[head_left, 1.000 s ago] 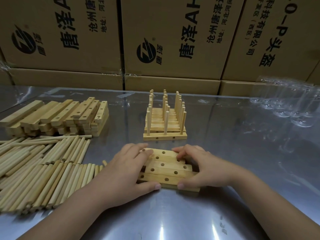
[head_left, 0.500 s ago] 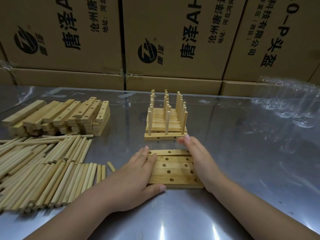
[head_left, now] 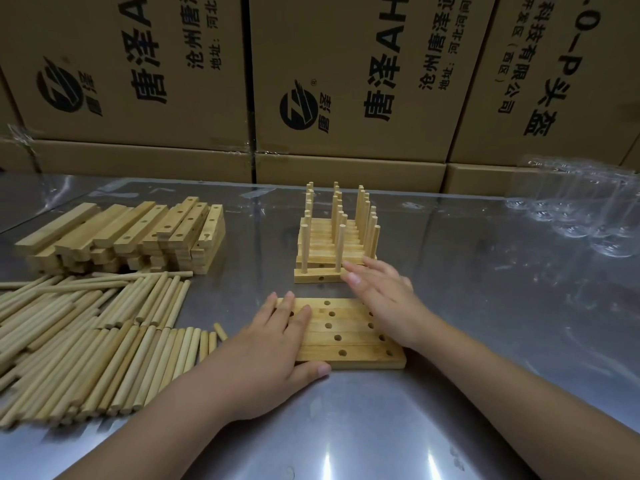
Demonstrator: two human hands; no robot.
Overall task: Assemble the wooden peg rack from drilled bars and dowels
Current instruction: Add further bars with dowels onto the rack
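Five drilled bars [head_left: 346, 341] lie side by side, flat on the steel table [head_left: 485, 358], holes up. L hand [head_left: 273, 344] rests flat on their left end, fingers straight & close together, thumb along the near edge. R hand [head_left: 384, 299] is over their right end, fingers straight & loosely spread. Its tips are at the front of the finished peg racks [head_left: 332, 244] just behind the bars; touching or not, can't tell. Left of the bars are loose dowels [head_left: 86, 334], w/ a bar stack [head_left: 131, 233] behind those.
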